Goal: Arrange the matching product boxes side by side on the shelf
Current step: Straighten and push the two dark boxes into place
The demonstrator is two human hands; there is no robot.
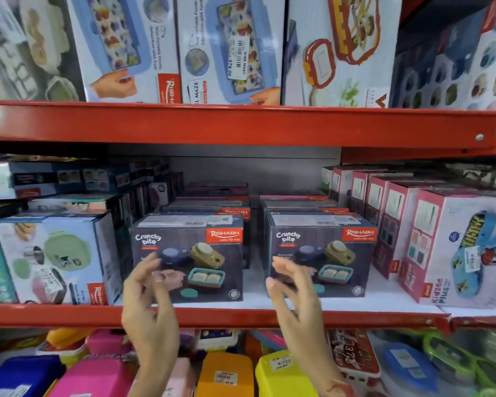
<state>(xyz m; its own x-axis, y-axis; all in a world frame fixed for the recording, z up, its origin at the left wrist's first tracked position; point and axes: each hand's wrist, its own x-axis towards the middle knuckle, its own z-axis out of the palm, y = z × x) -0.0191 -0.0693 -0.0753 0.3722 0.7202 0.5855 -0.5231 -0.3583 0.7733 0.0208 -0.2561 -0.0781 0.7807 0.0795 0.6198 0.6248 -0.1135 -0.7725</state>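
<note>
Two matching dark "Crunchy Bite" boxes stand at the front of the middle shelf (241,313) with a gap between them: the left box (201,253) and the right box (327,253). More of the same boxes sit in rows behind each. My left hand (149,308) hovers in front of the left box's lower left corner, fingers spread, holding nothing. My right hand (294,296) hovers before the right box's lower left corner, fingers apart and empty. Whether either hand touches its box is unclear.
A white box with a green lunch box picture (55,259) stands left of the pair. Pink "Kidzee Plus" boxes (464,247) line the right. Above is a red shelf rail (241,121) with large boxes. Coloured plastic containers (226,373) fill the shelf below.
</note>
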